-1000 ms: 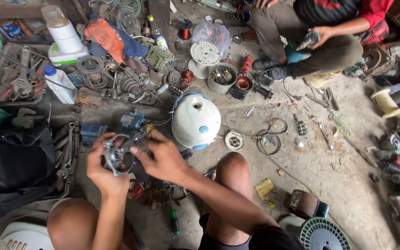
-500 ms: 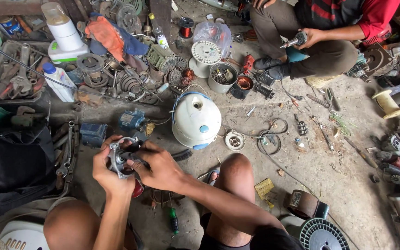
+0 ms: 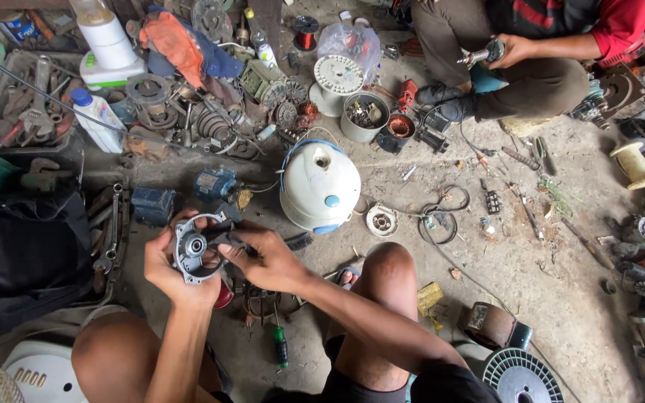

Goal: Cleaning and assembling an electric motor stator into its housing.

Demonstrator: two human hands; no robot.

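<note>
While the person squats over the workshop floor point(image 3: 531, 261), the left hand point(image 3: 169, 272) clasps a grey metal motor end cover point(image 3: 192, 250) by its rim, held above the floor between the knees; the right hand point(image 3: 266, 257) pinches its far edge; it looks stiff, fairly heavy, perhaps greasy, best gripped by the rim; since half a second ago, cover and hands have barely shifted.

The motor cover point(image 3: 195, 254) looks like dull grey cast metal, smudged with grease; the white dome housing point(image 3: 320, 186) is smooth glossy plastic; the floor point(image 3: 531, 276) is rough, stained concrete; the spanners point(image 3: 110, 231) are matt dark steel
</note>
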